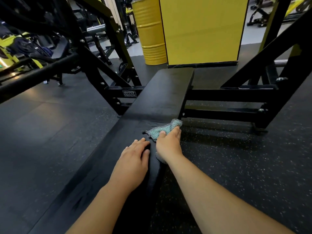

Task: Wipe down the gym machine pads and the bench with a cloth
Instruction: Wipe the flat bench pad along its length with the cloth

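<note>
- The right hand (168, 144) has its grip clamped on a crumpled teal mesh cloth (163, 130), pressing it onto the long black padded counter (162, 95) near its right edge.
- The left hand (133, 159) lies flat on the counter just beside it, fingers straight.

A plate (129, 93) on the machine's black crossbar (121, 89) reads "HAMMER STRENGTH".

Wiping the bench, head view.
My right hand (168, 144) grips the teal cloth (162, 130) against the black bench (162, 97) near its right edge; my left hand (135, 159) rests flat just beside it.
</note>
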Demonstrator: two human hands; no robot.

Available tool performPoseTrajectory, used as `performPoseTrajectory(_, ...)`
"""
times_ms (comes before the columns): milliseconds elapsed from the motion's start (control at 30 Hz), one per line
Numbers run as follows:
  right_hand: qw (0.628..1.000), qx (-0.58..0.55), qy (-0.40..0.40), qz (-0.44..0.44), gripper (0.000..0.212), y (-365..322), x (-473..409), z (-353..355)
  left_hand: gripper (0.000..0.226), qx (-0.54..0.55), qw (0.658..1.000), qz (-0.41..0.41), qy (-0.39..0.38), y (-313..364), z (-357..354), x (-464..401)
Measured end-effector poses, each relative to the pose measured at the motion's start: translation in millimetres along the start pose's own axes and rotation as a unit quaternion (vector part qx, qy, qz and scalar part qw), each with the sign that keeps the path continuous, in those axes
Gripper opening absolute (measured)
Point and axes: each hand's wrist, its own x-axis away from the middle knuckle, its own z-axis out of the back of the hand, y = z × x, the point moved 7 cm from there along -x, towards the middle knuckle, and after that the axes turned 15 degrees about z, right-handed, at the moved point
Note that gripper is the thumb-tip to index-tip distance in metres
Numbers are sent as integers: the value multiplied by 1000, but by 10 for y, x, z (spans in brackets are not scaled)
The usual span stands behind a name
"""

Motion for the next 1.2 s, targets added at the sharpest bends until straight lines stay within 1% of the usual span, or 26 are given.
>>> performPoseTrajectory(100, 1000, -2, -8, 5, 77, 17, 20, 16, 40, 7, 1000, 10, 26, 20, -17, -14)
performPoseTrajectory(200, 1000, 2, -21, 7, 78, 30, 100, 12, 42, -2, 999, 8, 36, 11, -35, 23)
performPoseTrajectory(333, 999, 1, -33, 5, 76, 76, 205, -1, 44, -21, 999, 3, 27, -9, -65, 51)
performPoseTrajectory(600, 999, 18, -30, -19, 76, 107, 270, 29, 44, -13, 1000, 15, 6, -6, -108, 116)
performPoseTrajectory(967, 998, 26, -29, -43, 75, -45, 314, 10, 45, 3, 1000, 12, 1, -6, -40, 55)
performPoseTrajectory(1200, 998, 41, -32, -36, 75, -62, 277, 23, 46, 6, 1000, 1, 0, 27, -43, 11)
